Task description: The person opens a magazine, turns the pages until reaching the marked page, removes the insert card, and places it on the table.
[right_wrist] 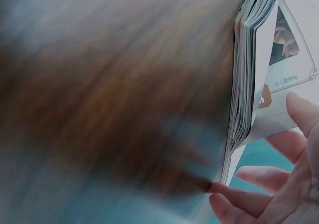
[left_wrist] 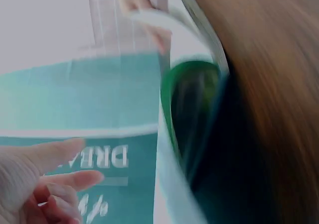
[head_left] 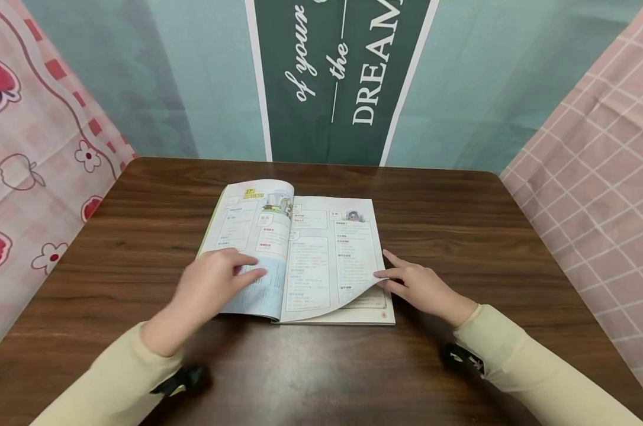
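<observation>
An open book [head_left: 332, 254] with printed pages lies on the wooden table. My left hand [head_left: 212, 281] is over the lower part of its left page, thumb and forefinger spread apart with nothing between them. At the right edge, my right hand [head_left: 420, 287] pinches the lower corner of the top right-hand page [head_left: 348, 290]. That corner curls up, baring part of the page beneath, which also shows in the right wrist view beside the thumb [right_wrist: 301, 112]. The left wrist view shows the green-edged cover [left_wrist: 169, 99] bowed up off the table.
The brown table [head_left: 449, 225] extends around the book. A teal cloth with a dark lettered panel [head_left: 343, 83] hangs behind it. Patterned cloths stand at the left [head_left: 28, 130] and right [head_left: 593, 118] sides. A dark device [head_left: 462, 358] is strapped at the right wrist.
</observation>
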Available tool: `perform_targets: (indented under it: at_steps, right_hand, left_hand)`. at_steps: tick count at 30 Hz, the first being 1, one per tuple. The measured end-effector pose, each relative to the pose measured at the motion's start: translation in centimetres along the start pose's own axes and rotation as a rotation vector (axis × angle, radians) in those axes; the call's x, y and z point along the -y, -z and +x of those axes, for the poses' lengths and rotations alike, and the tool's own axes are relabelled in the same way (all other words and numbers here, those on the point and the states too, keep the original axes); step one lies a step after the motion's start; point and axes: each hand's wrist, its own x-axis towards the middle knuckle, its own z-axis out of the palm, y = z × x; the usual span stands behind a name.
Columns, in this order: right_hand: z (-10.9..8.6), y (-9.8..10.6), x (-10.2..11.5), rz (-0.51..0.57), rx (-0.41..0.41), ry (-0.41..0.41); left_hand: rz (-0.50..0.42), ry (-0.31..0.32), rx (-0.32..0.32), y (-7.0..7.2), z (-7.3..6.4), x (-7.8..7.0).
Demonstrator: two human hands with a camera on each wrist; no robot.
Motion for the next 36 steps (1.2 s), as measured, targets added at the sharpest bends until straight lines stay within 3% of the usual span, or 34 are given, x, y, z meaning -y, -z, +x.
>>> perform_targets:
  at_steps: [5, 10, 15, 26, 36]
  right_hand:
    - [0.4, 0.0, 0.1, 0.026, 0.007, -0.034]
    - [0.6, -0.1, 0.2, 0.027, 0.013, -0.063]
    - [0.9, 0.0, 0.2, 0.026, 0.021, -0.07]
    - [1.1, 0.4, 0.6, -0.01, 0.013, -0.057]
    - [1.1, 0.4, 0.1, -0.016, 0.0, -0.027]
  left_hand:
    - [-0.114, -0.121, -0.023, -3.1, 1.9, -3.6]
    - [-0.129, -0.212, 0.072, -5.8, 3.6, -6.8]
    - [-0.08, -0.258, 0.169, -7.7, 4.8, -9.0]
    - [-0.056, -0.255, 0.2, -9.3, 6.2, -11.3]
    - [-0.093, -0.256, 0.177, -9.6, 6.6, -11.7]
